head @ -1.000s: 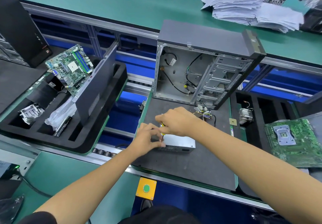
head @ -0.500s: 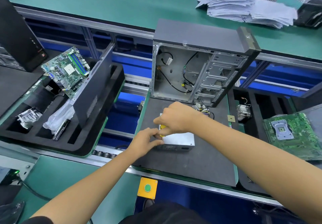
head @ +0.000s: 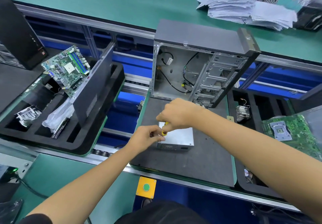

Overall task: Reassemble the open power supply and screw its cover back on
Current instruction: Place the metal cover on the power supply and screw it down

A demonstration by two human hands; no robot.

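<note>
A: Right, head view, and we're at the screwing stage by the look of it. The right hand [head: 179,113] is wrapped round a yellow-handled screwdriver [head: 164,131], held upright over the near-left corner of the power supply [head: 177,139].

B: And the left hand [head: 148,139]?

A: Fingers curled, pinching in at the tip of the driver, right at that corner. Steadying a screw, I'd guess, but it's too small to see.

B: So the two hands are almost touching, with the silver box directly beneath them on the dark mat [head: 191,162]. Cover looks seated to me.

A: To do this well, I'd say keep the driver square to the lid, press lightly, and let the left fingers come away once the thread bites.

B: What's around?

A: Beyond the right hand, the open PC case [head: 200,63], its loose cables hanging close behind the knuckles. Left of the left hand, a foam tray [head: 97,124] holding a motherboard [head: 67,70]. Right of the right forearm, another circuit board [head: 292,134]. Nearest the body, a green button [head: 146,187].

B: Nothing blocks the corner, only those cables nearby.
</note>
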